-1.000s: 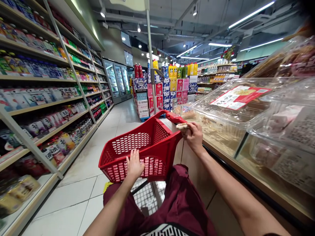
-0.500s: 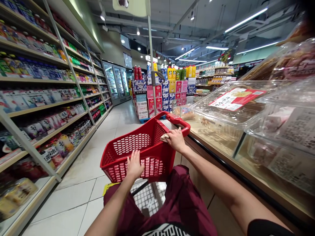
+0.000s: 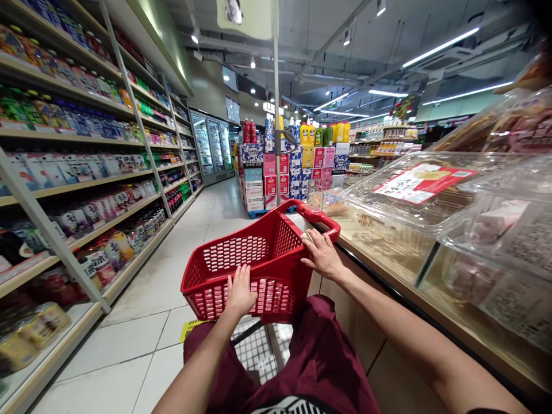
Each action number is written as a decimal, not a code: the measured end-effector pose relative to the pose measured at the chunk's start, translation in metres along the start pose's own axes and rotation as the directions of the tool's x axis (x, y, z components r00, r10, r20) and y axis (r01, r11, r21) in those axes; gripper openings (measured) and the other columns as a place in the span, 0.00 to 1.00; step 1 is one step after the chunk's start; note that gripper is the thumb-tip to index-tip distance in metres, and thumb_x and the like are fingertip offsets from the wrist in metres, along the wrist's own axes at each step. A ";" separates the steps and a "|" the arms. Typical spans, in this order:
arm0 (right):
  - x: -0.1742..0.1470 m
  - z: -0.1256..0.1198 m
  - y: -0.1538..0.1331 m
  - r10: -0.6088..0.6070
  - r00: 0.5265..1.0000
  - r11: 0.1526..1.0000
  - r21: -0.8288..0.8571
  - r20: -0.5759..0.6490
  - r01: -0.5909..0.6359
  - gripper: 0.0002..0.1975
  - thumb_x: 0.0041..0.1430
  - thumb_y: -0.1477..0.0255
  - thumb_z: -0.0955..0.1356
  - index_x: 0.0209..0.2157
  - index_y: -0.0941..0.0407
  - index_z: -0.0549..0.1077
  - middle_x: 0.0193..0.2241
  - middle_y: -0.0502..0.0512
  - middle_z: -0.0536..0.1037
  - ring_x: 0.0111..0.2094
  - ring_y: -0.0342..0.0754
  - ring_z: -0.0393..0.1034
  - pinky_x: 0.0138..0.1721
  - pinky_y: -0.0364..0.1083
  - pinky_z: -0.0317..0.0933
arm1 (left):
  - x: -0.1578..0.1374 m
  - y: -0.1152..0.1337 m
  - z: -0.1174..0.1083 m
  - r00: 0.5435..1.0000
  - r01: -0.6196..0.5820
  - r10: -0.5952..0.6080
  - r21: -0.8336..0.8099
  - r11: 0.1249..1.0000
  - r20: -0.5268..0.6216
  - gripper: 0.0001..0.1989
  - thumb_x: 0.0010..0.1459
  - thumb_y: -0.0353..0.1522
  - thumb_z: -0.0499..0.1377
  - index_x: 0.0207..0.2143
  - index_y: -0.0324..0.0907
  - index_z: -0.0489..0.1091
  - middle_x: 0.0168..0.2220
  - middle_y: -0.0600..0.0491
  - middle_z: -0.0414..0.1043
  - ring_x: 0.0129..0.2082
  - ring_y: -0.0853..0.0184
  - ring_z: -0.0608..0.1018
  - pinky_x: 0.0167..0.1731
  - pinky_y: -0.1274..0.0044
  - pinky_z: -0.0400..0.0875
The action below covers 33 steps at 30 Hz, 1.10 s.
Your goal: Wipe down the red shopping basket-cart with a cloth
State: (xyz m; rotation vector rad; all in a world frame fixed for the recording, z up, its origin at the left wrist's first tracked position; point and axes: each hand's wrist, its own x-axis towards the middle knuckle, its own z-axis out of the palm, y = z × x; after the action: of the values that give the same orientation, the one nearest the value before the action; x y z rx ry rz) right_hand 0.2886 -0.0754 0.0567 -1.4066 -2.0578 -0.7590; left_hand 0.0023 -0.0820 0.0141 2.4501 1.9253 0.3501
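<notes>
Supermarket aisle [image 3: 211,208], drink shelves [image 3: 77,137] around 9 o'clock | red cart [image 3: 276,272] near 6ish | left hand [image 3: 241,292] loosely spread on cart's near side | right hand [image 3: 322,255] splayed over pale cloth [image 3: 305,236], cart's 3 o'clock end

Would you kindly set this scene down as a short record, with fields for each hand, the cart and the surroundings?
Left hand: flat against the near side wall of the red cart
Right hand: fingers over what looks like a pale cloth, near the handle; grip unclear
Cart: red, perforated sides
Left side: stocked shelves
Ahead: stacked cartons
Right side: clear containers
</notes>
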 end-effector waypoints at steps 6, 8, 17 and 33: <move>0.003 -0.008 0.062 -0.053 0.998 0.997 0.053 -0.022 0.054 0.17 0.60 0.73 0.58 0.50 0.52 0.66 0.52 0.58 0.66 0.53 0.49 0.59 0.53 0.52 0.52 | -0.003 -0.002 0.000 0.999 -0.046 0.047 -0.047 0.998 0.014 0.37 0.45 0.29 0.50 0.60 0.36 0.43 0.63 0.48 0.41 0.63 0.63 0.44 0.60 0.63 0.38; 0.007 -0.004 0.064 0.112 0.983 0.993 0.040 -0.145 -0.107 0.17 0.60 0.74 0.57 0.48 0.57 0.68 0.51 0.62 0.67 0.52 0.51 0.60 0.51 0.53 0.54 | -0.003 0.000 -0.002 0.999 -0.032 0.033 -0.051 0.998 0.011 0.38 0.45 0.30 0.50 0.60 0.35 0.43 0.63 0.48 0.41 0.63 0.62 0.43 0.60 0.62 0.38; 0.020 0.039 -0.039 -0.093 0.996 0.995 0.028 -0.010 0.093 0.16 0.57 0.78 0.59 0.44 0.55 0.71 0.50 0.57 0.69 0.52 0.50 0.60 0.53 0.53 0.50 | -0.006 -0.009 -0.001 1.000 0.006 -0.006 -0.018 1.000 -0.016 0.36 0.46 0.29 0.48 0.59 0.35 0.45 0.63 0.48 0.42 0.63 0.63 0.45 0.59 0.63 0.42; 0.021 0.025 -0.007 0.124 0.984 0.992 -0.012 -0.129 -0.127 0.14 0.57 0.79 0.59 0.39 0.56 0.73 0.47 0.59 0.72 0.49 0.52 0.62 0.51 0.55 0.50 | -0.015 -0.024 0.008 0.981 0.171 -0.162 0.077 0.982 -0.108 0.36 0.47 0.29 0.47 0.60 0.32 0.43 0.63 0.47 0.39 0.63 0.62 0.44 0.59 0.58 0.40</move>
State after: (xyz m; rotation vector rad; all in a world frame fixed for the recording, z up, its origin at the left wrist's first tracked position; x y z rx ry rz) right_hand 0.2729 -0.0463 0.0522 -1.4449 -1.8501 -0.7977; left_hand -0.0229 -0.0895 0.0005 2.3399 2.2135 0.4036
